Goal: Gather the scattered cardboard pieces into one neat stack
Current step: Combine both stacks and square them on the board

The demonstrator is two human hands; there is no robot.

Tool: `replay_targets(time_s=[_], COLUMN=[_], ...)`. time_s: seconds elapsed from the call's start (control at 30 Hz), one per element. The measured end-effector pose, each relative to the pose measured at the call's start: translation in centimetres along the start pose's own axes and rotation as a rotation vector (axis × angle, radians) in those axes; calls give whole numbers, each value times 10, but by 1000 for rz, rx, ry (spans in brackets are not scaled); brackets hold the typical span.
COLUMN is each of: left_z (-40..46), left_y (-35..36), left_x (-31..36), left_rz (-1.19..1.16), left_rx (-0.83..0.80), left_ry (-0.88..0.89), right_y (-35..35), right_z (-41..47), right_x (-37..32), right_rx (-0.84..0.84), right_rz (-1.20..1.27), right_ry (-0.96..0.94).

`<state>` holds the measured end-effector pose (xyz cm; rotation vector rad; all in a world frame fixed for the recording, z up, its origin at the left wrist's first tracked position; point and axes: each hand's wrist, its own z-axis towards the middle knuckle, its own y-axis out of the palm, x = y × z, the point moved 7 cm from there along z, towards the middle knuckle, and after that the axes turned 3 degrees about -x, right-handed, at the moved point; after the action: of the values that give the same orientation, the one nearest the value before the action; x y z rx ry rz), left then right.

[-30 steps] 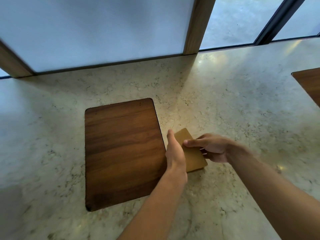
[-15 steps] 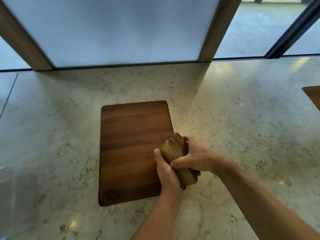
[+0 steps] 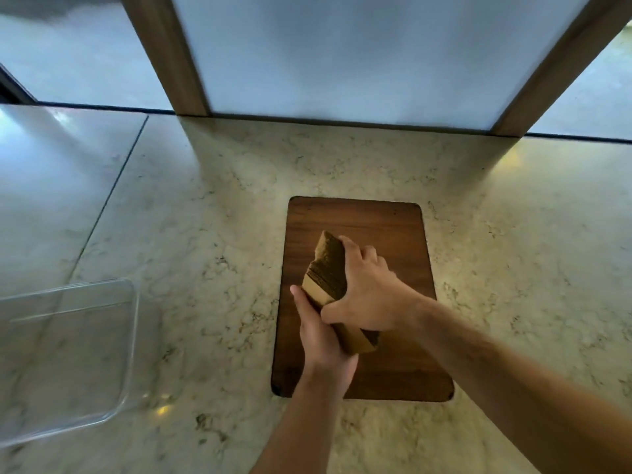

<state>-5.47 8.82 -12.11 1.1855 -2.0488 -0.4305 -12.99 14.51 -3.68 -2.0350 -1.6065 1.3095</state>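
Observation:
A stack of brown cardboard pieces (image 3: 326, 268) stands on its edge, tilted, over the dark wooden board (image 3: 386, 230). Both hands grip it. My left hand (image 3: 321, 333) cups the stack's near left side from below. My right hand (image 3: 367, 292) wraps over the top and right side, thumb across the near face. The far edges of the pieces fan out slightly and are not flush. The stack's right side and lower end are hidden by my hands.
A clear plastic container (image 3: 68, 357) sits at the left on the marble counter (image 3: 205, 234). A seam in the counter runs diagonally at the far left. Frosted window panels with wooden posts (image 3: 171, 53) back the counter.
The stack lay flat on the counter right of the board, then was lifted onto its edge and carried left over the board. The camera view swung left, revealing the clear container.

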Motion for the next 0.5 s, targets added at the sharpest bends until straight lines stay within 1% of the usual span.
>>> replay_targets(time_s=[0.07,0.13,0.2,0.27,0.33,0.4,0.43,0.5], left_z=[4,9,10,9,5,7,10,17], left_y=[-3,-7,-12,-22,-32,-35,-33,-27], left_x=[2,8,23,44,70,84,85,85], left_rz=[11,95,206,303,416,575,646,734], left_rx=[3,31,52,105,142,52,-21,-189], left_ry=[21,56,120,259,468,612,638,617], right_y=[0,0,-1,3,16,31,34,35], right_z=[4,7,9,9,11,17,18,21], right_x=[-3,-3,-4,-5,-5,-5,-5,-5], right_rx=[18,37,63,94,89,67,65,90], right_rz=[-19,-17,-83,-241,-397,-461,-476,-492], right_ry=[-3,-6,-35,-90,-156,-211,-231,-260])
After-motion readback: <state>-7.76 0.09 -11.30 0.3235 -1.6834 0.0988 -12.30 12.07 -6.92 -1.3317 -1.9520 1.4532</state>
